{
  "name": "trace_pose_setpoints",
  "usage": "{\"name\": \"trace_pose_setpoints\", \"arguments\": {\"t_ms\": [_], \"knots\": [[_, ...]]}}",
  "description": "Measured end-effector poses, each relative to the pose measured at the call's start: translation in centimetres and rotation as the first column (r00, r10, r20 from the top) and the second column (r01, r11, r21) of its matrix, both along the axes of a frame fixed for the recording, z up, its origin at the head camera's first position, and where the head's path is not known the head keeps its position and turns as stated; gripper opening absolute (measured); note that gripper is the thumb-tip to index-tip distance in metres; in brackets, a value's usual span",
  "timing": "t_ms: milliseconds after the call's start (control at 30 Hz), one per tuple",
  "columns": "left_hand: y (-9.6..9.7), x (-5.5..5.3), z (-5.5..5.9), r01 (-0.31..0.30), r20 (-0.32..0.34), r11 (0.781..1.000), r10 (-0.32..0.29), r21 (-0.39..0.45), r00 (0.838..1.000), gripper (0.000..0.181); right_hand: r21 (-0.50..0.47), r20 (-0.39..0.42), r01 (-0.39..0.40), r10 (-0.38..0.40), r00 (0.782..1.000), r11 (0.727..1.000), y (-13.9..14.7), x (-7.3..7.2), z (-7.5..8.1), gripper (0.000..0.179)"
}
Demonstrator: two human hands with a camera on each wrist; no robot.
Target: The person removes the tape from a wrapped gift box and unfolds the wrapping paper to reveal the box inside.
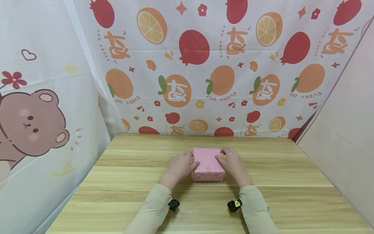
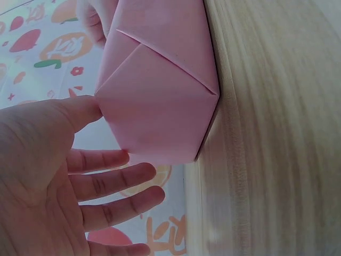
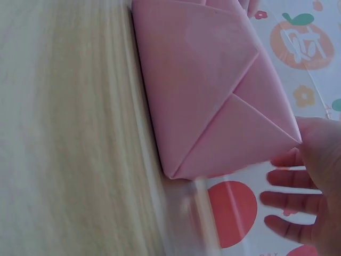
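A box wrapped in pink paper (image 1: 208,160) sits on the wooden table, with folded paper flaps on its near end. My left hand (image 1: 181,165) is at its left side. In the left wrist view the thumb and index fingertip touch the top edge of the pink box (image 2: 160,101), while the other fingers (image 2: 114,181) extend loosely past it. On the opposite side is my right hand (image 1: 233,164), its thumb at the top right edge. The right wrist view shows that thumb by a corner of the box (image 3: 213,90) and its fingers (image 3: 292,201) spread, partly hidden behind the box.
The wood-grain table (image 1: 131,195) ends at a back curtain printed with fruit (image 1: 194,47). A bear-print cloth (image 1: 32,123) hangs on the left, and a plain white one (image 1: 342,130) on the right. Small black wrist devices (image 1: 173,205) sit by both sleeves.
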State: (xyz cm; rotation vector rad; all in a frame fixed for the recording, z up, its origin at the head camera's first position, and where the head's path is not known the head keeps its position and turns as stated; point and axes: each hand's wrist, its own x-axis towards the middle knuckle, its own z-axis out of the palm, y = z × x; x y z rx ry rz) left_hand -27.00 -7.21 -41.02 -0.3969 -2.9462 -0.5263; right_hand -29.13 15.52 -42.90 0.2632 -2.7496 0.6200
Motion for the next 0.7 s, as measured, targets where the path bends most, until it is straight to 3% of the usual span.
{"name": "trace_pose_setpoints", "arguments": {"t_ms": [133, 233, 467, 700], "knots": [[-0.04, -0.04, -0.10, 0.001, 0.016, 1.000, -0.001, 0.007, 1.000, 0.055, 0.045, -0.126, -0.054, 0.059, 0.990, 0.998, -0.41, -0.09, -0.31, 0.016], [-0.06, -0.05, -0.15, 0.005, 0.026, 1.000, -0.005, 0.013, 1.000, 0.055, 0.072, -0.178, -0.098, 0.110, 0.978, 0.993, -0.65, -0.11, -0.49, 0.010], [0.04, -0.01, -0.15, 0.002, 0.053, 1.000, -0.004, 0.031, 0.999, 0.058, 0.058, -0.212, -0.119, 0.129, 0.969, 0.991, -0.76, -0.25, -0.73, 0.009], [0.05, 0.21, 0.06, 0.004, 0.079, 0.998, -0.009, 0.062, 0.997, 0.066, 0.047, -0.275, -0.087, 0.096, 0.957, 0.995, -0.55, -0.43, -1.00, 0.010]]}}
